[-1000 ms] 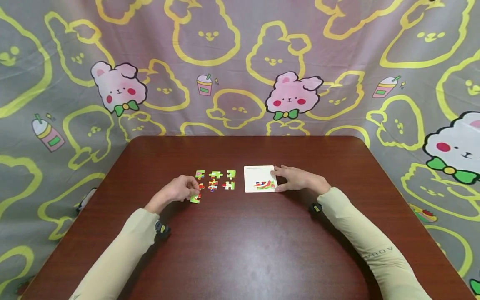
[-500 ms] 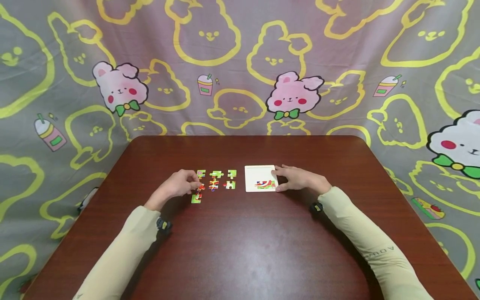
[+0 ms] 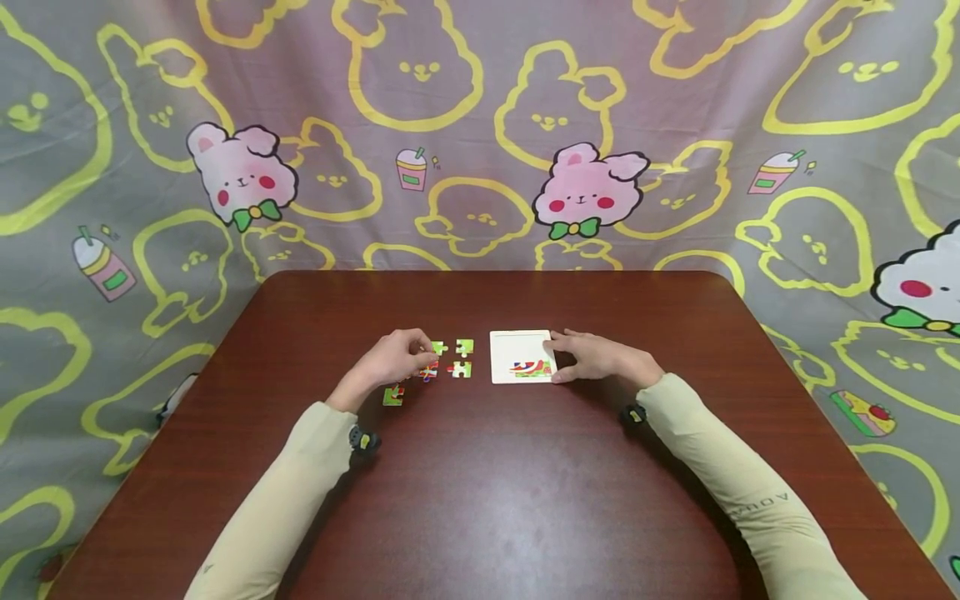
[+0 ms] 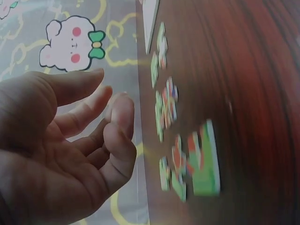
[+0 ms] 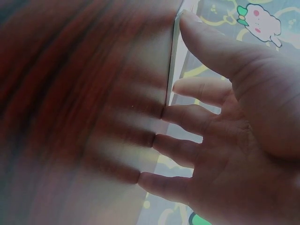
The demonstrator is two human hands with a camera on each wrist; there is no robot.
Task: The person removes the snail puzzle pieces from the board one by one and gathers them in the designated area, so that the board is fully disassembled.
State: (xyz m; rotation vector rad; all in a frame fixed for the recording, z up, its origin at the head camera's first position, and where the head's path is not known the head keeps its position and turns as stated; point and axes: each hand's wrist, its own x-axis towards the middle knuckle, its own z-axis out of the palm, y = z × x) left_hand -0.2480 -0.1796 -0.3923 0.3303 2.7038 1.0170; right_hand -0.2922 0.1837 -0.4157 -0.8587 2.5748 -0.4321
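My left hand (image 3: 401, 358) hovers over the left part of a group of jigsaw pieces, fingers loosely bent and holding nothing; the left wrist view shows the palm and bent fingers (image 4: 123, 112) with a gap to the thumb. In the head view it hides some pieces. A green-and-red corner piece (image 3: 393, 396) lies nearest the front. Other pieces (image 3: 461, 369) lie to its right, close to a square white puzzle board (image 3: 513, 342) with a few pieces fitted at its lower right. My right hand (image 3: 596, 358) rests at the board's right edge, fingers spread and straight, thumb at the near corner.
Everything lies on a dark brown wooden table (image 3: 480, 483) with rounded far corners. Behind and beside it hangs a grey curtain (image 3: 465, 150) printed with cartoon rabbits. Dark wrist cameras (image 3: 363, 440) sit on both wrists, over pale sleeves.
My left hand has moved right and slightly away from me, from the leftmost pieces toward the middle column, uncovering the front corner piece. The right hand and the board stay put.
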